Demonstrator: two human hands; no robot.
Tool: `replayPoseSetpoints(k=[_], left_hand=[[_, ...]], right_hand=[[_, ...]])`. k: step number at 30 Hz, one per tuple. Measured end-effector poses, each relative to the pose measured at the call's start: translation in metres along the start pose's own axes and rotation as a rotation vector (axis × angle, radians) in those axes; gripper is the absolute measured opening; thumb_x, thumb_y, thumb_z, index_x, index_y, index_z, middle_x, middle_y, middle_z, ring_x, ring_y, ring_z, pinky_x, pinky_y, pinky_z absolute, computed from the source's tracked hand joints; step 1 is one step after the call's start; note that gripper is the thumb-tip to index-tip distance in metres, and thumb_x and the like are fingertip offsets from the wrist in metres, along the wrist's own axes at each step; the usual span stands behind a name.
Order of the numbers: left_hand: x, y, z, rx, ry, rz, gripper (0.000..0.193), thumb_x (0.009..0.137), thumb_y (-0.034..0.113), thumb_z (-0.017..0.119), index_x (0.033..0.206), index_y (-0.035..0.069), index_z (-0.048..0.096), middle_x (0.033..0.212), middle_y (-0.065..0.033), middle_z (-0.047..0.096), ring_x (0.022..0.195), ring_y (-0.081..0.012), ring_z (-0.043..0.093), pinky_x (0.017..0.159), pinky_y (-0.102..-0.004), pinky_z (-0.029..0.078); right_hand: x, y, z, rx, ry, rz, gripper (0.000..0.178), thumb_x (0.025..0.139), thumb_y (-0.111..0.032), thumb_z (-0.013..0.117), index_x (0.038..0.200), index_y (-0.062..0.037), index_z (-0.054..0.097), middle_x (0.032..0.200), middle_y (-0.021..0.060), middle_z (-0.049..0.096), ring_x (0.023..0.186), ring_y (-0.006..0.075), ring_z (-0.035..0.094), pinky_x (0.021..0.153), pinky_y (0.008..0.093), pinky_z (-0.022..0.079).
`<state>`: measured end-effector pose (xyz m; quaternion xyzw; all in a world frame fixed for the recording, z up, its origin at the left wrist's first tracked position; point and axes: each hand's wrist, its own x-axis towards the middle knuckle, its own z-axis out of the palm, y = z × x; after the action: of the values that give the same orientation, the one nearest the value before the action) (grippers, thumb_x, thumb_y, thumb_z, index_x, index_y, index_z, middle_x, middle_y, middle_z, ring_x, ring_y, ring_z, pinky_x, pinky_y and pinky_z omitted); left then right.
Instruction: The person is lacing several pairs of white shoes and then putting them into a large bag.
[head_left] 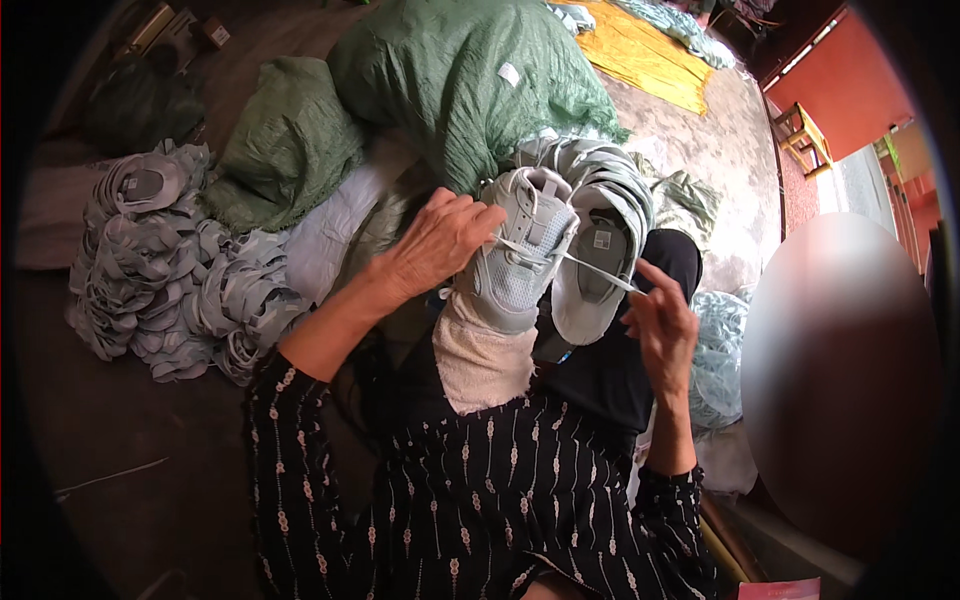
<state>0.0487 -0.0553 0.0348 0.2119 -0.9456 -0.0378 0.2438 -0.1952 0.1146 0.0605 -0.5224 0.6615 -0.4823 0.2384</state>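
A pale grey shoe upper (515,285) with a mesh front rests on a beige cloth (485,350) over my lap. A thin white shoelace (600,274) crosses its eyelets. At the upper's left side, my left hand (440,240) is closed, pinching the lace close to the eyelets. My right hand (662,322) grips the other stretch of lace, drawn taut out to the right. Just right of the laced piece lies another grey upper (582,312) with a dark inside and a white label. Behind it, several more uppers (615,170) are nested together.
Heaps of grey uppers (150,270) lie on the floor at left. Large green sacks (450,80) stand ahead. Yellow cloth (640,55) is spread at the back. A clear bag of pale blue pieces (717,350) sits by my right arm. A wooden stool (803,138) stands far right.
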Motion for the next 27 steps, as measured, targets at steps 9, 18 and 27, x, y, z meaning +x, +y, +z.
replayPoseSetpoints(k=[9, 18, 27], left_hand=[[-0.070, -0.117, -0.025, 0.458, 0.014, -0.478, 0.002, 0.078, 0.008, 0.054, 0.077, 0.009, 0.056, 0.069, -0.0048, 0.052, 0.065, -0.0203, 0.055, 0.058, -0.0318, 0.042], [-0.109, -0.099, -0.010, -1.260, 0.162, -1.188, 0.023, 0.091, 0.023, 0.053, 0.103, 0.003, 0.052, 0.088, -0.0142, 0.064, 0.073, -0.0173, 0.063, 0.065, -0.0272, 0.053], [-0.066, -0.038, 0.090, -0.771, 0.094, -0.795, 0.034, 0.087, 0.016, 0.051, 0.119, 0.006, 0.049, 0.076, -0.0159, 0.062, 0.061, -0.0281, 0.061, 0.055, -0.0376, 0.048]], right_hand=[[0.067, 0.003, 0.087, -0.066, -0.274, -0.031, 0.017, 0.085, -0.014, 0.060, 0.096, -0.0019, 0.065, 0.057, 0.0098, 0.060, 0.050, 0.0136, 0.059, 0.048, 0.0261, 0.043], [0.085, -0.003, 0.088, 0.024, -0.432, 0.294, 0.018, 0.089, -0.016, 0.056, 0.094, 0.0006, 0.060, 0.056, 0.0034, 0.057, 0.044, 0.0066, 0.049, 0.042, 0.0210, 0.039], [0.091, -0.005, 0.091, 0.122, -0.473, 0.301, 0.017, 0.088, -0.019, 0.058, 0.093, -0.0037, 0.062, 0.056, -0.0008, 0.056, 0.047, 0.0037, 0.049, 0.042, 0.0192, 0.038]])
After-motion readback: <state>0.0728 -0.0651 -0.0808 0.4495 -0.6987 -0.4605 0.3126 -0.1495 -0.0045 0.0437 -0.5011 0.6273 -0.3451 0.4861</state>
